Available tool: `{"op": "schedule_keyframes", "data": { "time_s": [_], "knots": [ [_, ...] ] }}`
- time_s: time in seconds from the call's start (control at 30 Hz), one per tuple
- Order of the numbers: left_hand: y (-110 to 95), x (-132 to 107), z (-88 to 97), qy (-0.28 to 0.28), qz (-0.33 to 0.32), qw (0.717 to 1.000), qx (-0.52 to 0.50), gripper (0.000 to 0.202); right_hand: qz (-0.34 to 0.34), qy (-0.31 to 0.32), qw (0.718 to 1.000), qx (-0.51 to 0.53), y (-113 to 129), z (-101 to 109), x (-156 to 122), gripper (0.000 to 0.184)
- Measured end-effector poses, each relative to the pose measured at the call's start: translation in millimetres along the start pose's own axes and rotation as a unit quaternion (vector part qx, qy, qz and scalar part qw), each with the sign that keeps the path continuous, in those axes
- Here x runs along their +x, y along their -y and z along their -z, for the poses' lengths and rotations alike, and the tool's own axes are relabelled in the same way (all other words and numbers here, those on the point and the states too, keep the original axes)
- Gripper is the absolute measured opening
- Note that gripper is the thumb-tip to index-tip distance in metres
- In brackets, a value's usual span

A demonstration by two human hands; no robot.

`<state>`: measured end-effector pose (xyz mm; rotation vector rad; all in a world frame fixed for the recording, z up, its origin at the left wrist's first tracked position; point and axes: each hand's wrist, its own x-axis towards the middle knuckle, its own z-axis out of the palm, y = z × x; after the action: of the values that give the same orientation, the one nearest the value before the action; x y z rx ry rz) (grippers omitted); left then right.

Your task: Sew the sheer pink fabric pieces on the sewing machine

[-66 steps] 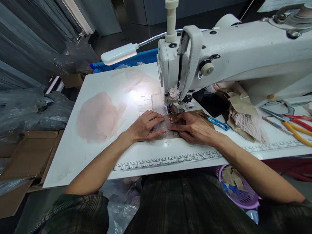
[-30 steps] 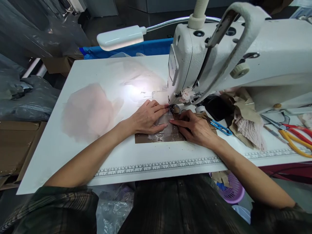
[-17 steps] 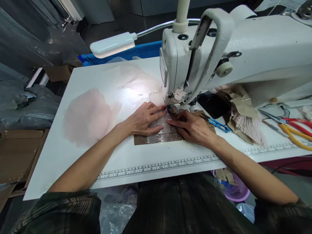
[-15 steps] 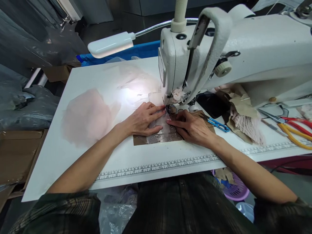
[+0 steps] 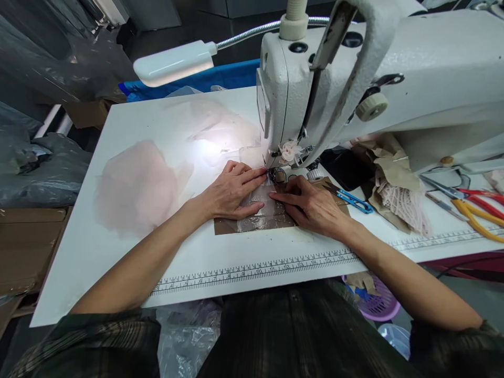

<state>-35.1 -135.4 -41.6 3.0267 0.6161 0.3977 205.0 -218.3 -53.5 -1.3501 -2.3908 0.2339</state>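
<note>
A strip of sheer, pale fabric [image 5: 258,223] lies over a brown sheet [image 5: 226,227] beneath the needle area of a white sewing machine [image 5: 277,89]. My left hand [image 5: 238,191] rests flat on the fabric's left side, fingers spread, its index fingertip close beside the presser foot [image 5: 271,174]. On the right, my right hand [image 5: 311,207] has its fingers drawn together at the fabric, forefinger pointing left; its grip is partly hidden. A small pale fabric rosette [image 5: 290,152] is fixed on the machine head above the needle.
Sheer pink fabric [image 5: 137,189] lies in a heap on the left of the white table [image 5: 79,268]. Blue thread snips [image 5: 354,201], a dark phone-like slab [image 5: 346,167] and yellow-handled scissors [image 5: 472,218] lie right. A lamp [image 5: 175,63] hangs over the table; a printed ruler [image 5: 255,273] runs along its front edge.
The camera view has shifted slightly, so the machine looks a little larger and nearer. Both hands keep nearly the same place on the fabric.
</note>
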Motion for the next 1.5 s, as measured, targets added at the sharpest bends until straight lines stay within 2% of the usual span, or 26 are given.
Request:
{"op": "schedule_keyframes", "data": {
  "time_s": [0.7, 0.83, 0.93, 1.0, 1.07, 1.17, 1.3, 1.5],
  "knots": [
    [-9, 1, 5.3, 0.023, 0.008, 0.999, 0.046, 0.055, -0.017, 0.009, 1.000, 0.002, 1, -1, -1, 0.036],
    [-9, -3, 15.8, -0.036, -0.011, 0.998, 0.042, 0.045, -0.012, 0.003, 1.000, 0.002, 0, -1, -2, 0.036],
    [-14, -6, 26.7, -0.086, -0.066, 0.994, -0.008, 0.024, -0.011, -0.003, 1.000, -0.001, 1, -2, -2, 0.036],
    [-18, -8, 30.4, -0.085, -0.112, 0.989, -0.053, 0.015, -0.009, -0.008, 1.000, -0.002, 1, -2, -2, 0.036],
    [-23, -10, 28.5, -0.065, -0.139, 0.985, -0.077, 0.015, -0.006, -0.013, 1.000, -0.005, 1, -2, -2, 0.035],
    [-27, -14, 17.3, -0.055, -0.135, 0.987, -0.062, 0.013, -0.003, -0.016, 1.000, -0.011, 1, -3, -2, 0.035],
    [-31, -18, 2.2, -0.092, -0.112, 0.989, -0.030, 0.011, -0.007, -0.017, 1.000, -0.010, 0, -3, -2, 0.035],
    [-35, -16, -1.2, -0.142, -0.123, 0.982, 0.006, 0.008, -0.011, -0.016, 1.000, -0.004, 0, -3, -2, 0.035]
  ]
}}
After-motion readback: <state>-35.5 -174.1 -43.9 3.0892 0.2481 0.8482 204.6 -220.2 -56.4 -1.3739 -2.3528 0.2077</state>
